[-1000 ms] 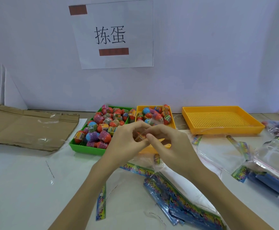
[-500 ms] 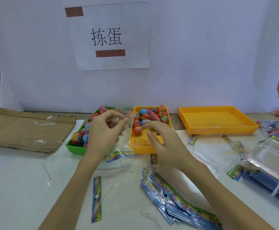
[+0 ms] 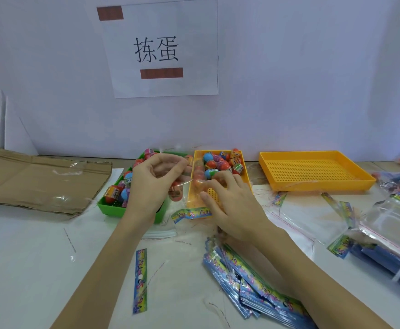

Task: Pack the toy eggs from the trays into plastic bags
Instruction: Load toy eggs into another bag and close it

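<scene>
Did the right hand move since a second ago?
Yes. The right hand left the left hand and moved right, over the small orange tray, toward the eggs.

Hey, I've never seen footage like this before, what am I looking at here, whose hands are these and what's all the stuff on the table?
There is no machine here. A camera worn on a person's head looks forward and down at their own two hands. The left hand holds a clear plastic bag with a toy egg inside. The right hand reaches into the small orange tray of toy eggs. Beside it a green tray holds more eggs, and a larger orange tray further right has no eggs in it. Printed bags lie stacked near the right arm, flattened cardboard lies far left, and a paper sign hangs on the wall.
</scene>
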The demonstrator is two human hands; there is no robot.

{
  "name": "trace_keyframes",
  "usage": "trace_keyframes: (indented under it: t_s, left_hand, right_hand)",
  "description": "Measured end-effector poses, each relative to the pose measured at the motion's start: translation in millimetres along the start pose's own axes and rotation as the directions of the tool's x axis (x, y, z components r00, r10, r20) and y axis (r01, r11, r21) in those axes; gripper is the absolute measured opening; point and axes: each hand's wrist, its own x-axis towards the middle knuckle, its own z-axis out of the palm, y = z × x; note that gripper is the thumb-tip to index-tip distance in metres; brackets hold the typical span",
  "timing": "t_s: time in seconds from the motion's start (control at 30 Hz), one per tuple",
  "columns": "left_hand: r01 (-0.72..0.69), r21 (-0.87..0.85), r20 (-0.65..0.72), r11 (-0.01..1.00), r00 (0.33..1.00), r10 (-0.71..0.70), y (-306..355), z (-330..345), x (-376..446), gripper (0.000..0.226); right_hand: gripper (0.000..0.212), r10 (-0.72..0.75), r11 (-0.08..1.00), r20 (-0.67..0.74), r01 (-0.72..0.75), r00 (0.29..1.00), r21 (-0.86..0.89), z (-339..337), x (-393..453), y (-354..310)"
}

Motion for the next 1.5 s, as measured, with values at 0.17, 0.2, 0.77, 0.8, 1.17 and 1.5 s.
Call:
trace_keyframes:
  t_s: [0.17,0.2,0.77,0.8,1.17,1.5]
  left_hand:
    - [-0.064,0.047,-0.084,0.997,0.994,0.068,-0.7,4.7,-0.8,0.029]
    - [-0.072,0.062,-0.081,0.995,0.994,0.077,-2.0,5.3,-0.8,0.027]
    - [-0.025,0.093,0.020,0.995,1.000,0.024,-9.6,4.9,-0.2,0.018]
    - [-0.035,0.096,0.032,0.995,0.999,0.032,-9.7,5.8,-0.6,0.017]
    - [-0.165,0.151,0.197,0.975,0.971,0.134,-6.0,23.5,-14.8,0.028]
    - [-0.301,0.157,0.270,0.941,0.929,0.253,-3.9,23.4,-16.8,0.031]
  right_hand:
    - [0.066,-0.001,0.993,0.216,0.027,0.976,-0.114,7.0,0.5,0.3]
    - [0.067,-0.001,0.993,0.214,0.026,0.977,-0.113,6.8,0.7,0.1]
    - [0.018,0.195,0.879,-0.383,0.012,0.903,0.476,-15.0,-2.7,7.8]
    - [0.017,0.210,0.848,-0.423,0.051,0.882,0.527,-19.9,-3.6,6.7]
    - [0.012,0.072,0.791,-0.636,0.344,0.769,0.506,-50.7,-18.3,-19.6]
    - [0.022,-0.121,0.886,-0.535,0.334,0.836,0.321,-54.2,-17.3,-1.5]
